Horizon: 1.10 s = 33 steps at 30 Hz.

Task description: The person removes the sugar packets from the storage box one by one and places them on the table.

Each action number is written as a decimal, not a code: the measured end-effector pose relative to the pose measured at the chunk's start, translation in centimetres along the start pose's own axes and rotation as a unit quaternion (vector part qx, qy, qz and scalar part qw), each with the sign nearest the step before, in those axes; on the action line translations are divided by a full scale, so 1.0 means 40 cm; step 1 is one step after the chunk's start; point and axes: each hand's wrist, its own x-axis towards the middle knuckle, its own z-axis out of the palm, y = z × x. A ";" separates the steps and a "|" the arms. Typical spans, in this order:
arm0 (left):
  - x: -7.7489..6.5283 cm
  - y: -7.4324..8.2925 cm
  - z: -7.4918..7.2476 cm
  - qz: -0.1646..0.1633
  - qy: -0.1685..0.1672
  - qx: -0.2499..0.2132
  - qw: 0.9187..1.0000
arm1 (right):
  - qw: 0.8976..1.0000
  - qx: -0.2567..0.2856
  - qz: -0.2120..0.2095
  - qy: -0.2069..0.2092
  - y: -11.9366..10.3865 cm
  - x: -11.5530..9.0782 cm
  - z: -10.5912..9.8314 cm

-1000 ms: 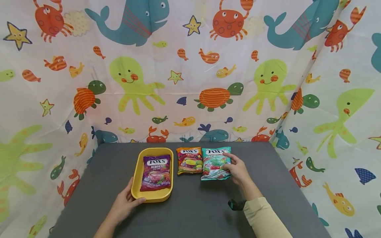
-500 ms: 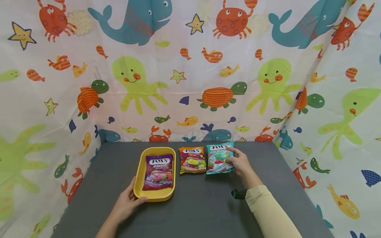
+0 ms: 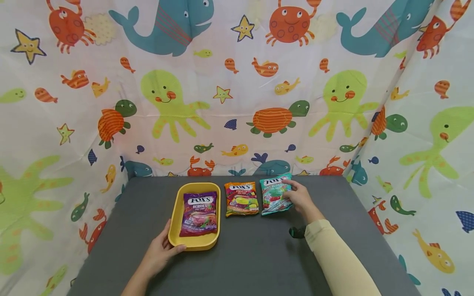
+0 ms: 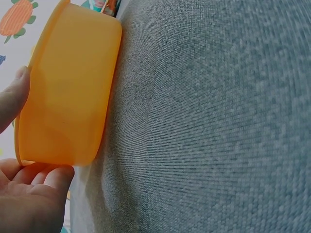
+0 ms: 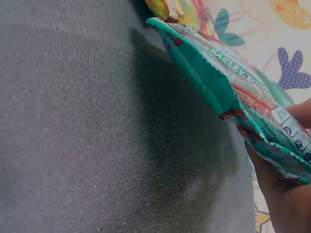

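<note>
My left hand grips the near left corner of a yellow plastic tub, thumb along the near rim and fingers at the side. In the left wrist view the tub's outer wall shows between thumb and fingers. Inside the tub lies a purple Fox's Berries candy bag. My right hand pinches the right edge of a teal Fox's Mint Blossom candy bag, which tilts. In the right wrist view the bag's lower seam hangs above the cloth with a shadow under it.
An orange Fox's Fruits candy bag lies between the tub and the teal bag. The table has a dark grey cloth. A curtain printed with sea animals stands along the back and both sides.
My right hand has moved the teal candy bag away towards the back and slightly right, opening a gap from the orange bag and tilting it. My left hand stays on the tub.
</note>
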 end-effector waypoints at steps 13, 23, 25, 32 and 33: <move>-0.001 0.005 0.002 -0.003 0.003 -0.011 1.000 | 0.992 -0.122 -0.035 0.010 0.023 0.029 0.018; -0.009 0.006 -0.003 0.003 -0.001 -0.010 1.000 | 0.943 -0.304 -0.124 0.056 0.063 0.031 0.028; -0.009 0.006 -0.002 0.007 -0.001 -0.011 1.000 | 0.937 -0.315 -0.137 0.069 0.069 0.029 0.031; -0.005 0.000 0.002 0.010 0.005 -0.012 1.000 | 0.934 -0.329 -0.098 0.096 0.078 0.023 0.043; -0.004 0.000 0.002 0.008 0.005 -0.012 1.000 | 0.934 -0.330 -0.094 0.100 0.078 0.021 0.045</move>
